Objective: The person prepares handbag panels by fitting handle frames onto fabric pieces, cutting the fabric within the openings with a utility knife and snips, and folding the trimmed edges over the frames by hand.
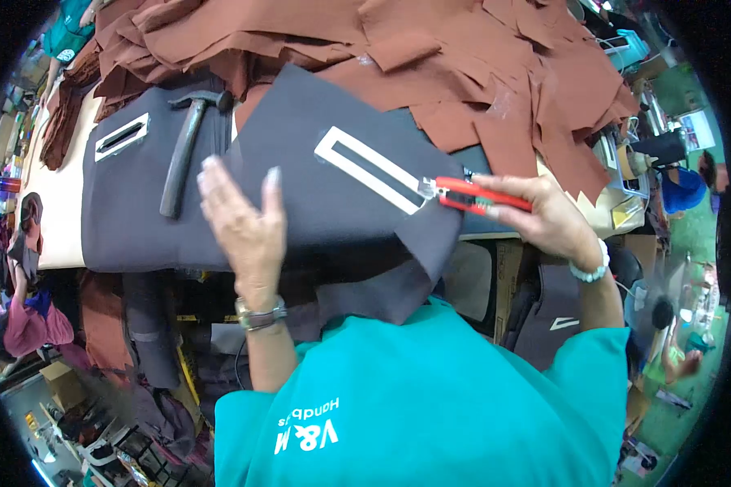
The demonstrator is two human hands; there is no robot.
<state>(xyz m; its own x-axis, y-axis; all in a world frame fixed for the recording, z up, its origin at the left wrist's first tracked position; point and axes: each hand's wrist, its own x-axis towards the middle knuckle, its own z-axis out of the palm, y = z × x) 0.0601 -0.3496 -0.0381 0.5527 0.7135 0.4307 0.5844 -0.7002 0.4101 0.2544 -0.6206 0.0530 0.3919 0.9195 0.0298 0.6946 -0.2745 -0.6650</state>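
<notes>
My right hand (554, 213) is closed around red-handled pliers (483, 195). Their silver head meets the right end of a white rectangular frame (369, 172). This frame, with a long slot in its middle, lies on a dark grey fabric panel (300, 114). The panel's near edge folds and hangs over the table edge. My left hand (248, 223) is open, fingers spread, at the panel's left side; whether it presses on the cloth I cannot tell. To its left a claw hammer (185, 150) rests on more grey fabric (122, 203).
A second white frame (122, 138) with a dark slot sits on the left grey fabric. Brown fabric pieces (512, 73) are heaped across the table's far side. Another grey piece with a white slot (556, 316) hangs below on the right. Other people's arms show at the edges.
</notes>
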